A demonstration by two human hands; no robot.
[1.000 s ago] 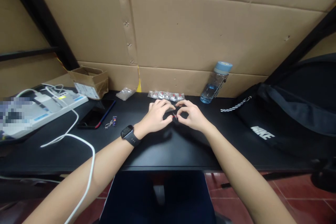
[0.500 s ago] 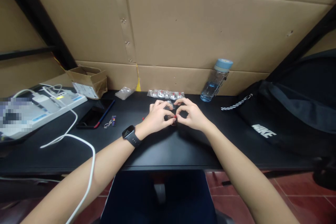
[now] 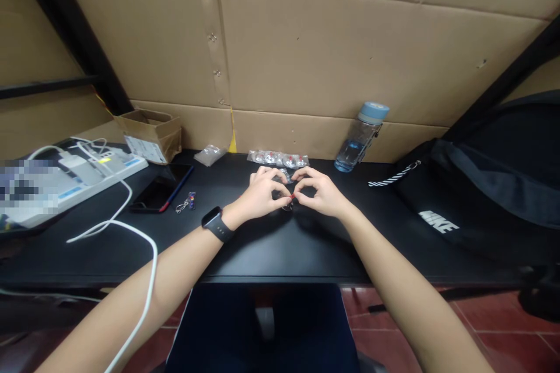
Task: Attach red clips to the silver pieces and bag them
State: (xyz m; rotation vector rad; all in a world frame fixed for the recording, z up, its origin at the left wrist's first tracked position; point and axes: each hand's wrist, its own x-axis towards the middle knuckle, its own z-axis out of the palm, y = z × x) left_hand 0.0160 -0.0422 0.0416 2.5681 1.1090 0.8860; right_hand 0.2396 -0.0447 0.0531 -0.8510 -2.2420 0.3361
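Note:
Above the black desk (image 3: 280, 256), my left hand (image 3: 265, 193) and my right hand (image 3: 318, 191) meet, thumbs and index fingers pinched on a small red piece (image 3: 293, 196) between them. Something small and shiny hangs just under the fingertips, too small to make out. A black watch (image 3: 215, 222) is on my left wrist. Behind the hands lies a row of clear plastic packets (image 3: 277, 158) with silvery and red contents, and another small packet (image 3: 287, 175) shows partly between the hands.
To the left are a phone (image 3: 161, 187), a small keychain (image 3: 191, 201), a power strip (image 3: 102, 178) with white cables, an open cardboard box (image 3: 151, 133) and a plastic bag (image 3: 210, 155). A water bottle (image 3: 361, 137) and black backpack (image 3: 481, 186) are at the right.
The camera view has shifted slightly. Both hands keep their pinch on the red piece, with only a slight change in the fingers.

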